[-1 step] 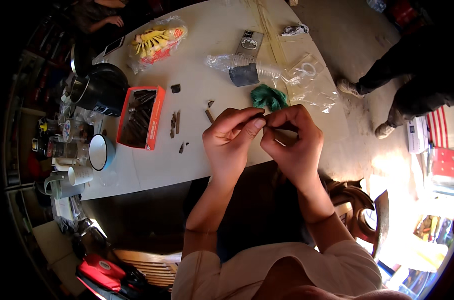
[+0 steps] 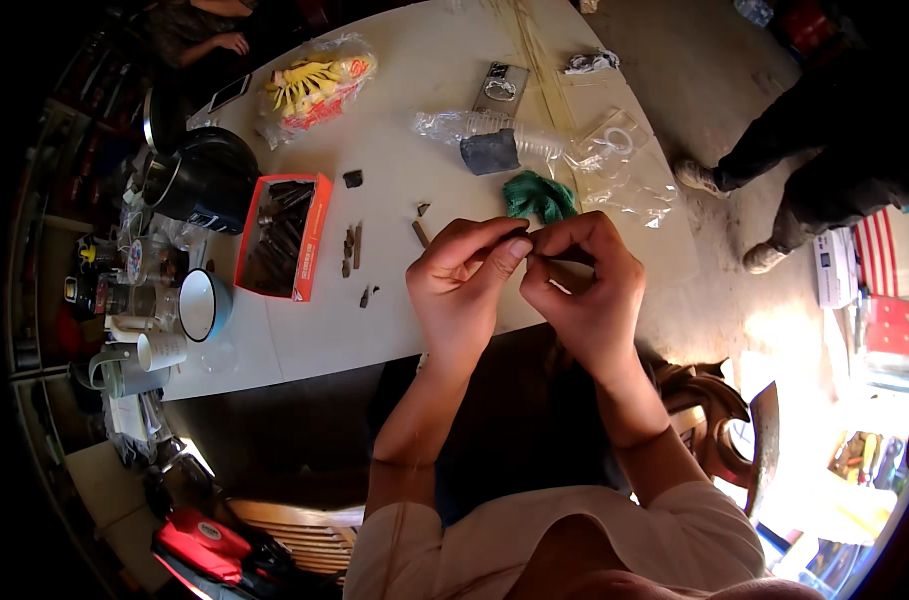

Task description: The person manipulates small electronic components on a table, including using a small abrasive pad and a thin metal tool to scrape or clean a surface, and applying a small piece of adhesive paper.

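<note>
Right of the open red cardboard box [image 2: 314,236], the left hand [image 2: 462,275] and right hand [image 2: 596,285] pinch a small dark piece [image 2: 524,230] between closed fingertips, which hide its long axis. The box holds dark, elongated pieces [image 2: 282,238]; both wrists angle inward, knuckles bent.

Passage is left over the worktop [image 2: 404,75] between the red box [image 2: 312,235] and the fingers [image 2: 504,260], broken by small scattered pieces [image 2: 352,179]; beyond them, it is obstructed by a green cloth [image 2: 539,197] and clear plastic [image 2: 629,185], and left of the box by a black kettle [image 2: 214,180].
</note>
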The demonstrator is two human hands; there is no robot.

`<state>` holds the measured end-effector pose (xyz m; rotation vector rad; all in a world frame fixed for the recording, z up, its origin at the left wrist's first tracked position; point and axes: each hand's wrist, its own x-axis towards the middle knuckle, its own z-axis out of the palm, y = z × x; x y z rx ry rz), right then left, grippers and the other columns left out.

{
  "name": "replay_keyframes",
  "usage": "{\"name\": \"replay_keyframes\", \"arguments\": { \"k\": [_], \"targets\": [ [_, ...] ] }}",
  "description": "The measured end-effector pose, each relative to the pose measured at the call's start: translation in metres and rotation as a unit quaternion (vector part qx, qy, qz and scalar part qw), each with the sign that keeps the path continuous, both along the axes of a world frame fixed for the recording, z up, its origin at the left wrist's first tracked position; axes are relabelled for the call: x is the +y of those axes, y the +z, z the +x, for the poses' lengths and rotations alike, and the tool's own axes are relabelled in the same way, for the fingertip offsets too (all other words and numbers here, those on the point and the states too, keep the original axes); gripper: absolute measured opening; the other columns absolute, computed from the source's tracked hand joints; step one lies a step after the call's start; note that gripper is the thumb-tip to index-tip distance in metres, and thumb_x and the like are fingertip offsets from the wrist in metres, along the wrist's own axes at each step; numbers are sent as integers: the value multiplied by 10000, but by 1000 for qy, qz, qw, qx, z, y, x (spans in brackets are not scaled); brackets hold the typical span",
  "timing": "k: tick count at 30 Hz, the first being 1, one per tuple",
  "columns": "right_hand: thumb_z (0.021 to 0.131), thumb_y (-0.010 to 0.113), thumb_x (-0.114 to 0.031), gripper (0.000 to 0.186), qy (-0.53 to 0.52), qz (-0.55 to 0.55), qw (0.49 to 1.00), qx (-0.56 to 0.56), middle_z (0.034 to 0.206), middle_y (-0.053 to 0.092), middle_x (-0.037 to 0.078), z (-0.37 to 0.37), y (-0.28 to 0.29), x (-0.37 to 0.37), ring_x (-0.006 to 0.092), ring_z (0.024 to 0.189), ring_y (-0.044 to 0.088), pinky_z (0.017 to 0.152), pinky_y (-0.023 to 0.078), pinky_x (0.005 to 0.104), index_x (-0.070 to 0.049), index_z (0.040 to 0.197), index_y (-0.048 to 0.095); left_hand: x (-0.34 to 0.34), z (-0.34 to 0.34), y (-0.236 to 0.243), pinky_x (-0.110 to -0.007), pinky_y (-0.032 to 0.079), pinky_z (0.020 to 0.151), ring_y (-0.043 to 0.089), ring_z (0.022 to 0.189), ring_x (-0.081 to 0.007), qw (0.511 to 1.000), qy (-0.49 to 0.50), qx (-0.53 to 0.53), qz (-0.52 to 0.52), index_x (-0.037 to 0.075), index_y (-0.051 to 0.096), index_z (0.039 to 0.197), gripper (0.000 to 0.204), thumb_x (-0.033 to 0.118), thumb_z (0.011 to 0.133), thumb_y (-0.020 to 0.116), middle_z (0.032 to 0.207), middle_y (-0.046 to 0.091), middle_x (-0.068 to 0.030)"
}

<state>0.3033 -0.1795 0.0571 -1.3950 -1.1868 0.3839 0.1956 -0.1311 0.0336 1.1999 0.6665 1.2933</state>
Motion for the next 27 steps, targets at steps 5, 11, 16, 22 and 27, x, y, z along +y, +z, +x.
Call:
{"name": "replay_keyframes", "arguments": {
  "k": [5, 11, 16, 22, 27],
  "targets": [
    [693, 680, 53, 231, 36, -43, 998, -36, 783, 618, 52, -4, -5, 1, 162, 742, 669, 691, 543, 273, -18, 841, 517, 1, -3, -1, -227, 484, 728, 599, 818, -113, 1000, 4, -19, -10, -48, 669, 1000, 180, -30, 821, 676, 916, 639, -70],
    [701, 672, 71, 228, 46, 18, 998, 28, 816, 625, 60, 5, 0, 1, 154, 772, 668, 719, 544, 272, -2, 860, 526, 4, -3, 3, -261, 491, 743, 601, 810, -142, 996, -24, -74, -44, -60, 651, 1035, 201, 45, 864, 644, 901, 646, -86],
    [703, 672, 83, 225, 40, 54, 996, 51, 826, 629, 66, 2, -4, 2, 153, 805, 666, 756, 554, 275, 7, 862, 532, 4, -7, 3, -281, 508, 751, 614, 813, -161, 997, -34, -53, -42, -59, 644, 1066, 228, 76, 884, 622, 897, 654, -99],
    [713, 628, 111, 215, 34, 22, 998, 45, 835, 600, 63, 0, 3, -1, 162, 856, 645, 794, 506, 275, 1, 844, 497, 3, -5, 7, -277, 511, 765, 614, 819, -154, 999, -31, -37, -21, -57, 648, 1064, 217, 57, 883, 618, 899, 649, -91],
    [708, 632, 109, 210, 31, 13, 999, 31, 838, 603, 65, 2, 2, -2, 155, 849, 642, 792, 508, 269, 9, 846, 509, 2, -4, 5, -271, 506, 763, 612, 824, -150, 999, -31, -23, -8, -63, 647, 1062, 211, 42, 882, 613, 902, 644, -91]
  ]
}}
